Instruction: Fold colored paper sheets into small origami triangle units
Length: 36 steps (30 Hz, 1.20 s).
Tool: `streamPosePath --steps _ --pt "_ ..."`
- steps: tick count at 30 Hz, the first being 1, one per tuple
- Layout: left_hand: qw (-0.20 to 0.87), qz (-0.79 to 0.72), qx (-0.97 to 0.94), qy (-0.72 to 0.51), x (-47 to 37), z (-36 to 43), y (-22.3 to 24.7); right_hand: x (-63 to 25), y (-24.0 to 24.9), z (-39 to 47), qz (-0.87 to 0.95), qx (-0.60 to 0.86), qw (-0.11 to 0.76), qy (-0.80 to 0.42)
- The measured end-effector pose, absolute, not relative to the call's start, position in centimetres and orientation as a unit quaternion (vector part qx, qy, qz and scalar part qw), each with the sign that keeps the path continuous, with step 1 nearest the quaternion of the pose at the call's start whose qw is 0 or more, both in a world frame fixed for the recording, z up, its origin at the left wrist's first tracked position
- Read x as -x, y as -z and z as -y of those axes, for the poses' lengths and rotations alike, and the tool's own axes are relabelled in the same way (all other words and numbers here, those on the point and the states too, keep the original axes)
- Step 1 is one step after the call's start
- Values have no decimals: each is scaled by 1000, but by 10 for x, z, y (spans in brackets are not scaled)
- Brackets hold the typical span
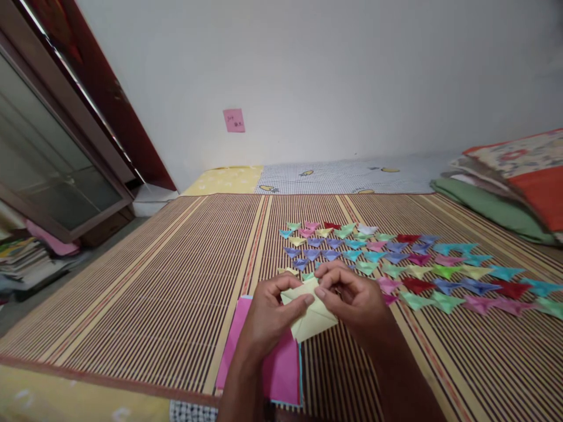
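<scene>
A pale yellow sheet of folding paper (314, 321), creased and partly folded, is held up between both hands above the mat. My left hand (275, 305) pinches its left side, thumb on the near face. At the upper right edge, my right hand (352, 293) grips the sheet between thumb and fingers. Below my left forearm lies a stack of coloured paper (281, 375) with a pink sheet on top. Beyond and to the right, many small folded paper pieces (417, 285) in several colours stand in rows.
A striped bamboo mat (176, 281) covers the bed. Folded bedding and a green cloth (488, 208) are piled at the right. A pink note (234, 120) is stuck on the white wall. A glass-fronted cabinet (57, 140) and a pile of books (26, 261) are at the left.
</scene>
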<state>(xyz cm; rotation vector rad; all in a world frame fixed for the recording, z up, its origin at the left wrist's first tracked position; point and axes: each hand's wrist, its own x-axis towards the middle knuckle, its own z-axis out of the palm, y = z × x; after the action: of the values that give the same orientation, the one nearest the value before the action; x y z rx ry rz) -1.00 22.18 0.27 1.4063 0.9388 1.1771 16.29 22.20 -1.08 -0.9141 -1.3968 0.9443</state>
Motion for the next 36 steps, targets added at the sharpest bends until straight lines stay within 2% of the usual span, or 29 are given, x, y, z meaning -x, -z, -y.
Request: streamPosePath --steps 10,19,36 --pt "512 -377 -594 -493 10 -221 -2 -165 2 -220 633 410 540 -374" --pt "479 -401 -589 -512 8 -220 -1 -157 3 -216 587 413 543 -436" --pt "527 -413 -519 -531 7 -220 2 -149 5 -213 566 438 564 -412"
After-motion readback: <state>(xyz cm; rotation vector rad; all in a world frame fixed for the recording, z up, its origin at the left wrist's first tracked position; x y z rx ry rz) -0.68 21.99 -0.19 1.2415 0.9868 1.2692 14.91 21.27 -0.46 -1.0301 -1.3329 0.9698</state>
